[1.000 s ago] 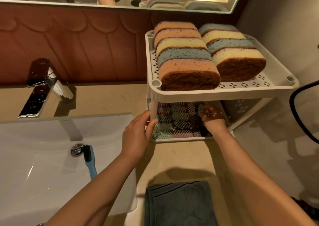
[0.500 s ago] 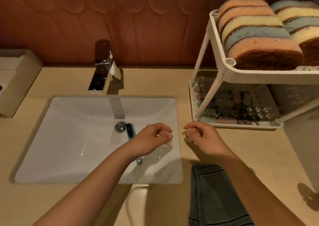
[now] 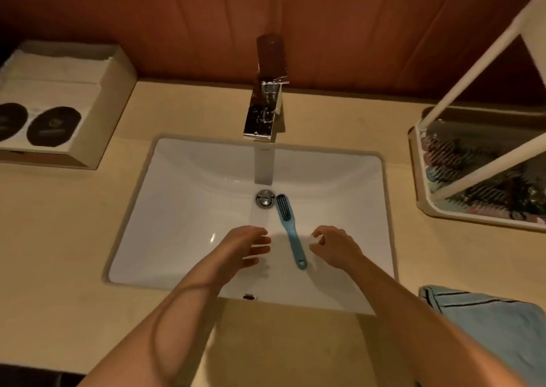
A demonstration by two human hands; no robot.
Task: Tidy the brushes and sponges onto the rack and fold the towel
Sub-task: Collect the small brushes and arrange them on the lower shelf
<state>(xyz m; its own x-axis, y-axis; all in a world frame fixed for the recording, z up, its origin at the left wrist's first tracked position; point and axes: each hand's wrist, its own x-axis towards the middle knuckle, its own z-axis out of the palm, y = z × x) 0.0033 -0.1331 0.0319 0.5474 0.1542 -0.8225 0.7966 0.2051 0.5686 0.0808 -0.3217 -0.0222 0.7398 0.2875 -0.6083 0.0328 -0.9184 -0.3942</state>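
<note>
The rack (image 3: 487, 220) and towel (image 3: 496, 327) run off the right edge; the rack's brushes (image 3: 443, 156) blur together.

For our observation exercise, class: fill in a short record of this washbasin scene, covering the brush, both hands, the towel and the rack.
brush: blue, lying in the sink beside the drain, untouched
left hand: over the sink, left of the brush, fingers relaxed, empty
right hand: right of the brush handle, fingers loosely curled, empty
towel: blue, on the counter, front right of the sink
rack: far right, lower tier holds striped items
</note>
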